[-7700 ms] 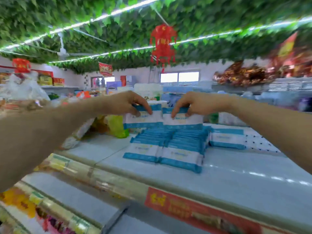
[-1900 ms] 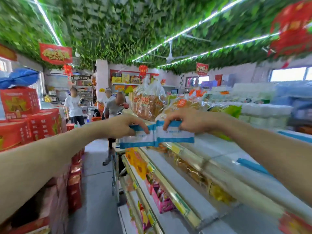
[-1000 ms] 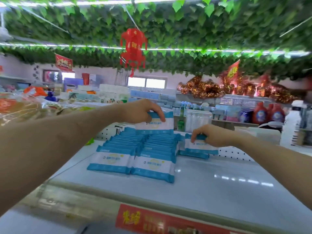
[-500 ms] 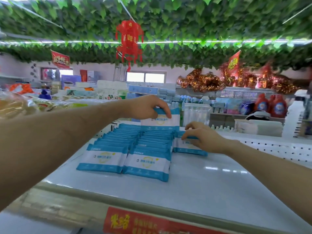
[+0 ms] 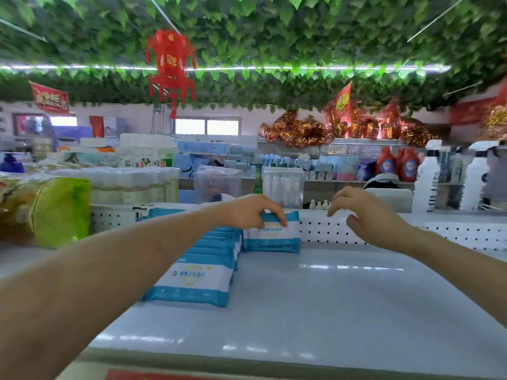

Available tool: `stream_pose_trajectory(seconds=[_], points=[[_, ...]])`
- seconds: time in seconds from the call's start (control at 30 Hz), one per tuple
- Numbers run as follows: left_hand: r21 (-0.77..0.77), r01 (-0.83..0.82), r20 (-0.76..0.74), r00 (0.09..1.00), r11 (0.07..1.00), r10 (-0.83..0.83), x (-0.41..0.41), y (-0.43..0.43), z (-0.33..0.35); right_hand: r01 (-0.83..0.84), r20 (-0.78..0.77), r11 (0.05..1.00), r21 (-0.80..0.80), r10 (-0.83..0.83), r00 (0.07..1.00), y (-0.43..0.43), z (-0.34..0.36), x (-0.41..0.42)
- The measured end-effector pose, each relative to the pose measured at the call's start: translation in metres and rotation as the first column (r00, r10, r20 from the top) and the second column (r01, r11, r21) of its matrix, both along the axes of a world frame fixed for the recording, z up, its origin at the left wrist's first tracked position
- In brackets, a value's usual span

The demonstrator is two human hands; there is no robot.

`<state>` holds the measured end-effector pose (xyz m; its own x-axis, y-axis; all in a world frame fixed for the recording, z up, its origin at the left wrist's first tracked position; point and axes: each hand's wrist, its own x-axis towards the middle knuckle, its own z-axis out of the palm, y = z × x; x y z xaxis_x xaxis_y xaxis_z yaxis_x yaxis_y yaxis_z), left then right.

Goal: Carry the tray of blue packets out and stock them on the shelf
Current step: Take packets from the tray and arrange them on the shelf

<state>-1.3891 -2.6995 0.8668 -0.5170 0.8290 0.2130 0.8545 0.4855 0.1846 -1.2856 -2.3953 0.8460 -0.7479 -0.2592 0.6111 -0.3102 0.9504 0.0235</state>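
Note:
A row of blue-and-white packets (image 5: pixel 196 281) lies overlapped on the grey shelf top (image 5: pixel 315 303), running back toward the pegboard wall. One blue packet (image 5: pixel 273 235) stands upright at the back, to the right of the row. My left hand (image 5: pixel 248 211) pinches its top edge. My right hand (image 5: pixel 365 212) hovers to the right of that packet with loosely curled fingers and holds nothing. No tray is in view.
A white pegboard wall (image 5: pixel 343 231) closes the shelf's back. A yellow-green bag (image 5: pixel 59 209) sits at the left. Clear plastic containers (image 5: pixel 282 185) and white spray bottles (image 5: pixel 428 176) stand behind the wall. A red price strip (image 5: pixel 164 375) runs along the front edge.
My right hand let go of its packet and lifted up and to the right. My left hand brought its packet down to the right of the row. The view shifted right.

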Motion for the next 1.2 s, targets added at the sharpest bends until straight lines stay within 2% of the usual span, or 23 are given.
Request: stream_pose_trajectory(seconds=[0.17, 0.4, 0.5, 0.63, 0.73, 0.83, 0.93, 1.07, 1.2], points=[[-0.095, 0.016, -0.03, 0.999, 0.995, -0.019, -0.009, 0.005, -0.013, -0.028, 0.0, 1.0, -0.013, 0.028, 1.0, 0.008, 0.001, 0.006], [-0.042, -0.043, -0.101, 0.994, 0.998, 0.038, 0.004, -0.016, -0.004, -0.077, 0.03, 0.997, -0.002, 0.077, 0.997, -0.028, 0.01, -0.004], [0.001, -0.112, -0.102, 0.989, 0.994, 0.111, 0.017, -0.054, 0.009, -0.129, 0.061, 0.992, -0.009, 0.13, 0.99, -0.064, 0.018, -0.015], [0.071, -0.291, -0.072, 0.953, 0.954, 0.295, 0.041, -0.132, 0.024, -0.246, 0.099, 0.969, 0.022, 0.243, 0.965, -0.139, 0.026, -0.035], [0.111, -0.474, -0.057, 0.874, 0.873, 0.482, 0.07, -0.203, 0.029, -0.375, 0.105, 0.926, 0.039, 0.369, 0.923, -0.207, 0.027, -0.049], [0.101, -0.644, -0.047, 0.758, 0.758, 0.65, 0.109, -0.276, 0.026, -0.451, 0.114, 0.886, 0.111, 0.439, 0.891, -0.281, 0.027, -0.053], [0.105, -0.765, -0.034, 0.636, 0.635, 0.771, 0.158, -0.345, 0.018, -0.539, 0.113, 0.836, 0.106, 0.528, 0.842, -0.355, 0.024, -0.048], [0.065, -0.887, 0.003, 0.458, 0.457, 0.889, 0.237, -0.421, -0.001, -0.695, 0.192, 0.714, 0.087, 0.672, 0.715, -0.457, 0.015, -0.026], [0.008, -0.945, 0.008, 0.326, 0.326, 0.945, 0.32, -0.468, -0.03, -0.827, 0.261, 0.555, 0.088, 0.789, 0.557, -0.554, -0.001, 0.022]])
